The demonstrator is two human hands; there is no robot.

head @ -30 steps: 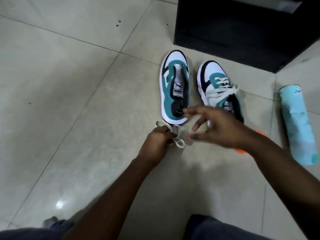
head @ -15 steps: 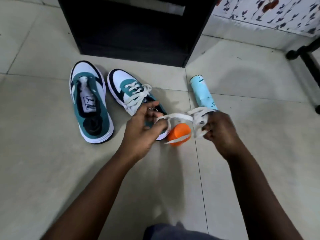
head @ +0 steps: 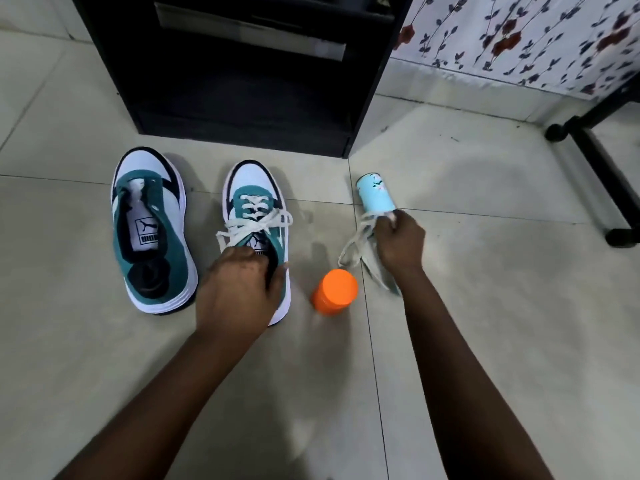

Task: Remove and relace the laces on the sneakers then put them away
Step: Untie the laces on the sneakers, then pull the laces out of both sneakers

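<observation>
The work stands between the 2 sneakers. The unlaced sneaker (head: 152,233) lies on the tiled floor (head: 485,341) at the left, toe toward the black cabinet (head: 242,81), its eyelets bare and its tongue showing. Its removed lace (head: 362,244) is bunched in the right hand (head: 398,242), whose fingers are curled round the upper loops while the loose ends trail down to the floor just beside the wrist. The laced sneaker (head: 258,216) sits just right of the first, its white lace (head: 254,225) threaded through the eyelets and spread loose across the top. The left hand (head: 239,289) rests over its heel opening with fingers curled at the collar; whether it grips the collar or pinches a lace end cannot be told, since the fingertips are hidden.

By my judgement, 1 lace is off and the second removal is about to begin. The next move calls for setting the held lace down somewhere it stays untangled, freeing the right hand, then steadying the shoe and drawing the lace out from the top eyelets downward.

An orange cap or lid (head: 335,292) stands on the floor between the laced sneaker and the right forearm, near enough to be knocked. A light blue cylindrical can (head: 375,194) lies just beyond the right hand. At the far right is a black stand foot (head: 602,174), well apart, below a floral cloth (head: 519,36).
</observation>
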